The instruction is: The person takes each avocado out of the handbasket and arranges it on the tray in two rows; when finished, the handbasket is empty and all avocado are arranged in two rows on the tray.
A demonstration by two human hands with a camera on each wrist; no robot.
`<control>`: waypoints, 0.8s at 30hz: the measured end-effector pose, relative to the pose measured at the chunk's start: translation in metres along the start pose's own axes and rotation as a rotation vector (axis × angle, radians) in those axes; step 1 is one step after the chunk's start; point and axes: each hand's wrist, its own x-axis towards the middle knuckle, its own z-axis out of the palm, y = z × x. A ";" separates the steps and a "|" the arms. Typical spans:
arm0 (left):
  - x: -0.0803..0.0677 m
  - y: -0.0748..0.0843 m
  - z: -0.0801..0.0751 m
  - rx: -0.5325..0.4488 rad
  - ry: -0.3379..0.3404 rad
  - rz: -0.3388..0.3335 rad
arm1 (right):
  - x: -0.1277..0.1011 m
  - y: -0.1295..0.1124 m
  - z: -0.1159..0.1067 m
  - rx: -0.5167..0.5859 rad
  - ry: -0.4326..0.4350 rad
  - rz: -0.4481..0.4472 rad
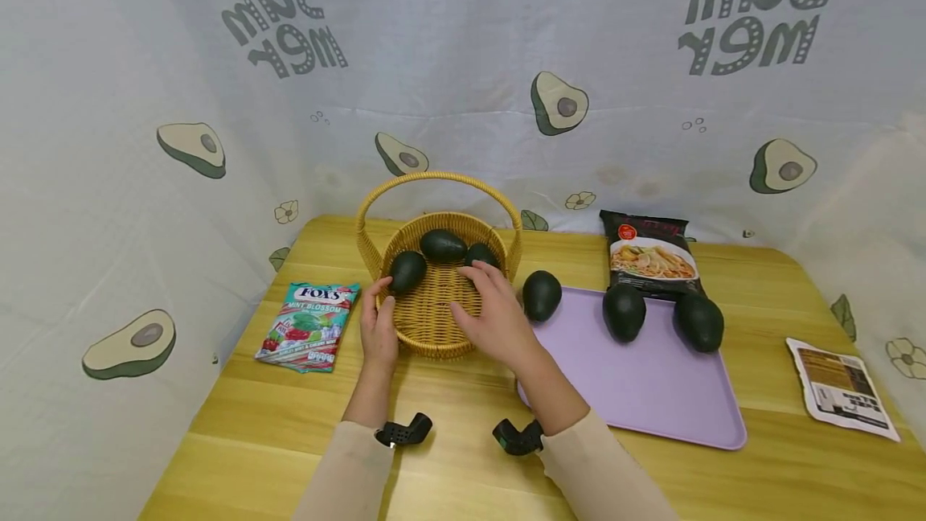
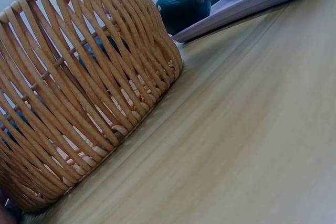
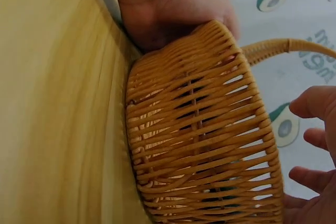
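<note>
A woven yellow basket [image 1: 434, 320] with a hoop handle stands mid-table and holds three dark green avocados [image 1: 443, 245]. My left hand [image 1: 382, 300] grips the basket's left rim, thumb over the edge beside one avocado [image 1: 407, 270]. The right wrist view shows that left hand [image 3: 168, 9] wrapped on the basket wall [image 3: 205, 140]. My right hand [image 1: 481, 280] hovers over the basket's right side with relaxed, spread fingers [image 3: 315, 103] that hold nothing, close to the rightmost avocado [image 1: 481, 254]. The left wrist view shows the basket wall [image 2: 79, 93] up close.
A purple tray [image 1: 651, 392] lies to the right with two avocados [image 1: 624, 310] on it, and a third avocado [image 1: 541, 294] [image 2: 184, 6] at its left edge. A noodle packet [image 1: 653, 256] lies behind them. A candy bag [image 1: 309, 324] lies left, a printed sachet [image 1: 839, 380] far right.
</note>
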 end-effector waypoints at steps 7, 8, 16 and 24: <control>0.000 0.001 0.001 -0.006 0.003 0.001 | 0.033 0.006 0.007 -0.119 -0.078 0.026; 0.000 0.001 0.001 -0.008 0.002 0.002 | 0.037 0.007 0.008 -0.127 -0.090 0.032; 0.002 -0.001 0.002 0.000 -0.005 0.013 | 0.055 0.012 0.013 -0.169 -0.123 0.113; 0.003 -0.003 0.001 0.019 0.002 0.011 | 0.054 0.013 0.020 -0.218 -0.074 0.131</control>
